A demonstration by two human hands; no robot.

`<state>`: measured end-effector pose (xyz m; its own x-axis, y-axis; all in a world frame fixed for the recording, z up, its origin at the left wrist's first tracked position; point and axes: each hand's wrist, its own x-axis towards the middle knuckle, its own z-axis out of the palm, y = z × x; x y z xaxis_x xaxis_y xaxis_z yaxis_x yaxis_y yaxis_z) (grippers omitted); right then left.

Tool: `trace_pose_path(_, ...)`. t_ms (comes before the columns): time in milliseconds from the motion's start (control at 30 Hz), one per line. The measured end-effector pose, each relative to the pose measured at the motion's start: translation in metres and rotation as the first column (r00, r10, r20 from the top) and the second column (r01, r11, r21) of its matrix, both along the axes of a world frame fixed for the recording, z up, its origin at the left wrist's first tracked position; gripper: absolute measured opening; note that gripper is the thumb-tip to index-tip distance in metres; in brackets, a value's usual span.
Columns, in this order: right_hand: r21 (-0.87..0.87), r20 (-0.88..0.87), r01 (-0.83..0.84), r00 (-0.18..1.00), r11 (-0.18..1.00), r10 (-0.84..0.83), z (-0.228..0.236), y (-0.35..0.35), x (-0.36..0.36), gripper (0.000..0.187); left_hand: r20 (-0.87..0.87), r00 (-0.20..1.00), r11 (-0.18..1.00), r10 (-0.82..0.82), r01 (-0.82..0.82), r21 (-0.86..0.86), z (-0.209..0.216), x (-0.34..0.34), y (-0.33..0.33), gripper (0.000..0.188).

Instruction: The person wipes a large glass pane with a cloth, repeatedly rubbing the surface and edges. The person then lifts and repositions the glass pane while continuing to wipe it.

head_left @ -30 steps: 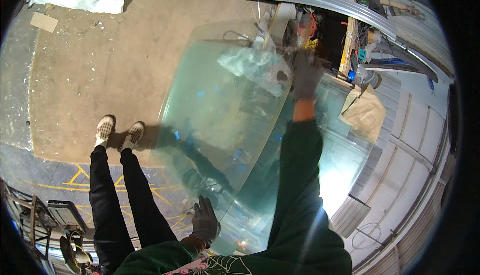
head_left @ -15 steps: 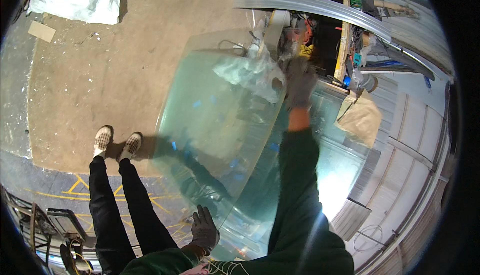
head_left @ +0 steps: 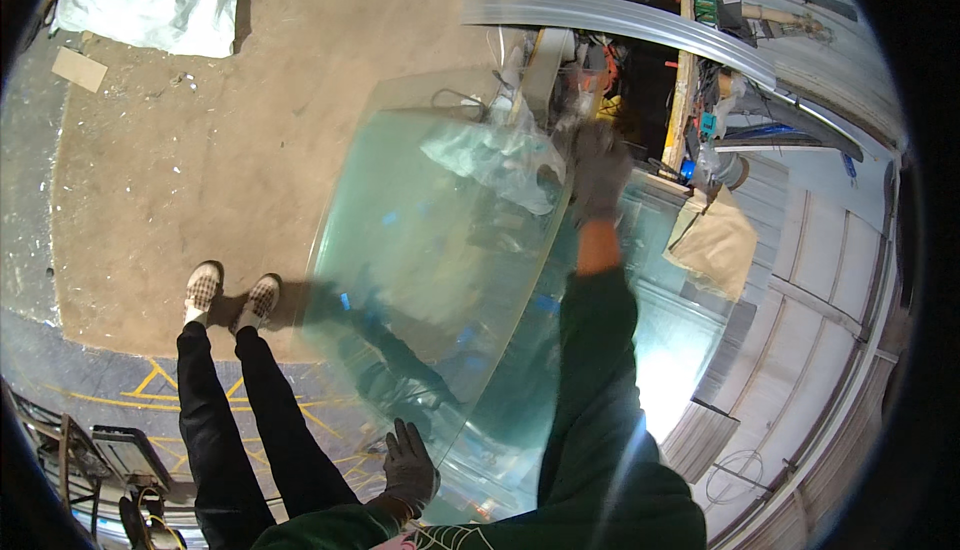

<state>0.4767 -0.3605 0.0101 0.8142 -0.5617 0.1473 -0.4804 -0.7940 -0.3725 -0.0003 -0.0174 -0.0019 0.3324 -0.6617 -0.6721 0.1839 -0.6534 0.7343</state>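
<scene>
A large clear greenish glass sheet [head_left: 420,250] stands tilted before me, with the floor and a reflection of my arm showing in it. My right hand [head_left: 602,175], in a dark glove and slightly blurred, is closed round the sheet's far right edge. Near the sheet's close lower corner is my left hand [head_left: 408,472], also gloved. Its fingers are stretched out and a little apart; whether the palm touches the glass I cannot tell. Further glass panes [head_left: 640,300] lie to the right, under and beyond my right arm. Crumpled clear plastic [head_left: 500,160] shows at the sheet's far part.
Brown board [head_left: 180,170] covers the floor at left, with a white cloth [head_left: 180,5] at its far end. A long grey metal strip [head_left: 620,15] crosses cluttered tools at far right. A brown paper piece [head_left: 715,245] lies beside the panes. A metal frame [head_left: 65,450] stands near left.
The whole view has shifted slightly. Both hands keep nearly the same places at the glass sheet, and my right hand is a little less blurred.
</scene>
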Motion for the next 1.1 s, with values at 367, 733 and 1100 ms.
trace_pose_path(367, -0.075, -0.046, 0.026, 0.999, 0.997, -0.029, 0.004, -0.027, 0.054, 0.056, 0.034, 0.998, 0.999, 0.043, -0.042, -0.019, -0.004, -0.013, -0.007, 0.103)
trace_pose_path(733, 0.048, 0.030, -0.132, 0.991, 0.990, 0.131, 0.014, -0.020, 0.082, 0.055, 0.055, 0.998, 0.999, -0.044, 0.045, -0.006, -0.002, -0.005, -0.008, 0.107)
trace_pose_path(1100, -0.004, -0.110, 0.083, 0.990, 0.997, -0.082, 0.015, -0.024, 0.100, 0.053, 0.035, 0.999, 0.999, 0.020, -0.019, -0.033, -0.003, -0.003, -0.005, 0.105)
